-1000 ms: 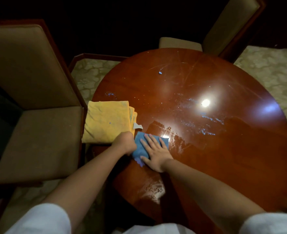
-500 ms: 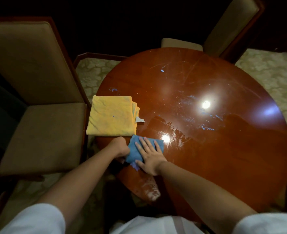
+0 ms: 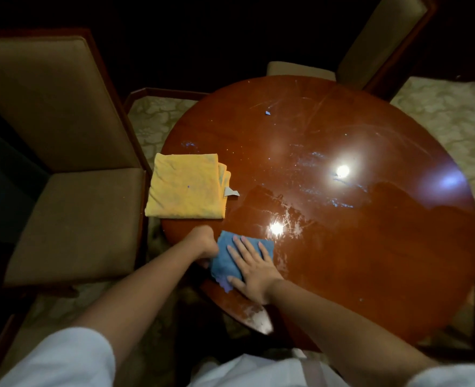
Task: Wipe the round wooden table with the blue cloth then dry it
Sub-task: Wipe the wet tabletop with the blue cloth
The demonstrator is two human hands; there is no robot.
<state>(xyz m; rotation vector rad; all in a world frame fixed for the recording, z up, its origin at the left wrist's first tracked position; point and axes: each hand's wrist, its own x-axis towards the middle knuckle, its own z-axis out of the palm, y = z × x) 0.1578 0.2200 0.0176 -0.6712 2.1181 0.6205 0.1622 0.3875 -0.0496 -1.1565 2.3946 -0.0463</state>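
— While the right hand [image 3: 254,270] lies flat with fingers spread on the blue cloth [image 3: 232,256], what is the left hand [image 3: 202,243] doing?
— It sits at the cloth's left edge with its fingers curled; it seems to grip that edge, though the fingertips are hidden from this angle.
— Where is the cloth?
— On the near left rim of the round wooden worktop [image 3: 370,247], pressed down by the right palm.
— Anything else on the surface?
— A folded yellow cloth [image 3: 184,188] lies just beyond the hands, at the worktop's left edge and partly overhanging it, with a small white tag [image 3: 231,192] at its right side. A tiny blue scrap [image 3: 267,113] lies farther back. Two padded chairs stand nearby, one on the left [image 3: 71,191] and one at the far side [image 3: 370,43].
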